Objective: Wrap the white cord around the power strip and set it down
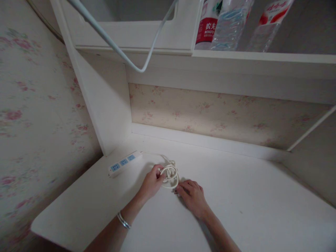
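Observation:
A white power strip with blue sockets lies on the desk, left of my hands. Its cream cord runs from the far end into a loosely coiled bundle. My left hand, with a silver bracelet on the wrist, pinches the left side of that coil. At the near right edge of the coil, my right hand has its fingers closed around the plug, whose metal prongs point left. The fingers partly cover the plug's body.
The white desk has a raised back ledge and side panels. Above it a shelf carries plastic bottles. A pale bent tube hangs across the upper left, in front of the cabinet. Floral wallpaper covers the left wall.

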Tool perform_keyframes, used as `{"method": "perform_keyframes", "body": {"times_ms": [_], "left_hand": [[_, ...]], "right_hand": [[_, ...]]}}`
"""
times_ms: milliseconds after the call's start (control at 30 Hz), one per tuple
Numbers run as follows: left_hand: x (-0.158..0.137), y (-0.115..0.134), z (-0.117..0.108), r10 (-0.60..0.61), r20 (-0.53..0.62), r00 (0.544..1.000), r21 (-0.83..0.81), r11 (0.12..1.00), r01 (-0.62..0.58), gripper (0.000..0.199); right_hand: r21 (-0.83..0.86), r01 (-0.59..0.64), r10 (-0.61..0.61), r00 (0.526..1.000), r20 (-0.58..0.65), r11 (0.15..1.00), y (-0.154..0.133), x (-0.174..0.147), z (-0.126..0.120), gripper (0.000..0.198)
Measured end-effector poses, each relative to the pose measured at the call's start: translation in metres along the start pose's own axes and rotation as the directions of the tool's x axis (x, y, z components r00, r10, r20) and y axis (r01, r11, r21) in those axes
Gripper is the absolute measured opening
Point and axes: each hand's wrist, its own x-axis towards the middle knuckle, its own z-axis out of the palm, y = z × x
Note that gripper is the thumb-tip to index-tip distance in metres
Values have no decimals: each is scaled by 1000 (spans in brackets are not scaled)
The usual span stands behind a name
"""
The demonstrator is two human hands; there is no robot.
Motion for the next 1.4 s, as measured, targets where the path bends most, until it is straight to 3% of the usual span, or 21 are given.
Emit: {"method": "perform_keyframes", "body": {"times_ms": [133, 267, 400, 467, 600, 700, 800, 933, 1100, 1233, 1400], "left_hand": [[3, -8, -1, 42, -28, 999, -2, 999, -42, 24], [5, -16, 0, 96, -83, 992, 23, 995, -94, 25], [5, -18, 0, 109, -87, 990, 64, 993, -103, 26], [5, -16, -1, 104, -89, 991, 77, 992, -97, 22], [3, -4, -5, 74, -60, 995, -26, 997, -76, 20], [2, 8, -8, 49, -105, 993, -151, 986, -64, 25], [1, 14, -9, -1, -163, 987, -215, 976, -35, 27], [0, 14, -2, -54, -89, 995, -312, 950, 24, 45], [-1, 12, 3, -90, -24, 996, -422, 904, 72, 65], [-2, 13, 2, -123, 40, 992, -464, 877, 128, 63], [-7, 22, 3, -20, -31, 999, -422, 907, 5, 58]], "right_hand": [[347, -91, 102, 995, -12, 934, 14, 5, -1, 22], [684, -258, 325, 945, 33, 682, 21, 8, -11, 21], [891, -216, 387, 921, 50, 399, 17, 8, -20, 24], [933, -159, 401, 916, 17, 324, 14, 8, -21, 29], [912, -52, 372, 921, -114, 408, 14, 6, -17, 33], [872, 18, 324, 925, -201, 490, 13, 3, -14, 30], [833, 109, 223, 937, -268, 543, 9, 0, -13, 24], [771, 182, 70, 957, -282, 610, 2, -2, -11, 20], [712, 189, 3, 966, -259, 676, -4, -5, -6, 17], [585, 177, -28, 967, -255, 791, -9, -7, -2, 18], [502, 80, 45, 972, -232, 861, -13, -9, -1, 25]]}}
